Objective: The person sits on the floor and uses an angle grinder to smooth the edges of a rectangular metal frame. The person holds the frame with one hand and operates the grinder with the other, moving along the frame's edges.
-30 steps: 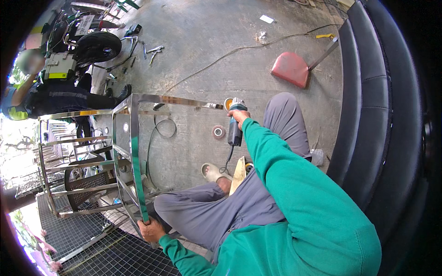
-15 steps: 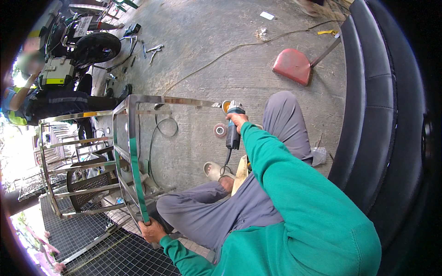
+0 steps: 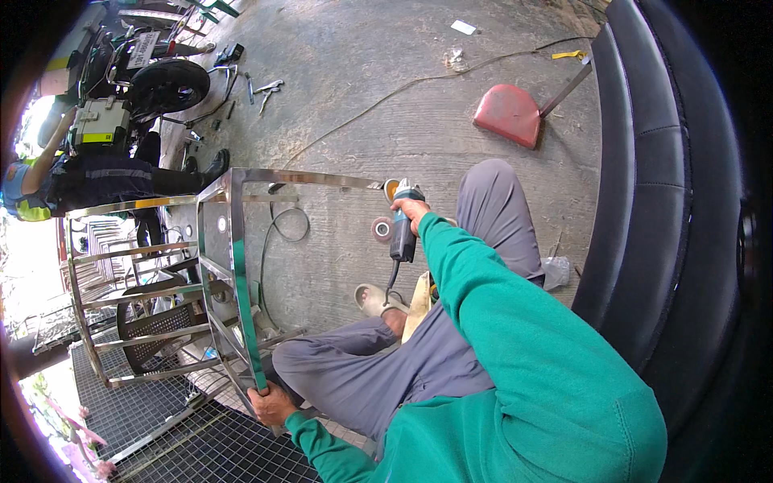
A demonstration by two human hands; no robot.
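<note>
My right hand (image 3: 413, 213) is wrapped round the body of an angle grinder (image 3: 403, 233) with a blue-green head and a dark, corded body. Its orange-brown disc (image 3: 391, 190) is at the far end of a shiny metal bar; whether it touches the bar cannot be made out. That bar belongs to a square-tube metal frame (image 3: 239, 266) standing to my left. Down at the lower end of an upright tube, my left hand (image 3: 272, 404) is closed round the frame. A second round disc (image 3: 382, 229) lies on the floor beside the grinder.
A black padded seat (image 3: 656, 185) runs along the right. On the concrete floor are a red pad on a metal bar (image 3: 509, 117), a long cable (image 3: 419, 79) and hand tools (image 3: 270, 90). At far left, a person (image 3: 105, 179) is by a motorcycle (image 3: 165, 84). Black mesh (image 3: 233, 447) lies lower left.
The whole view has shifted slightly. Both my hands keep their grips, and the grinder stays at the bar's end. The person by the motorcycle has moved an arm and their head.
</note>
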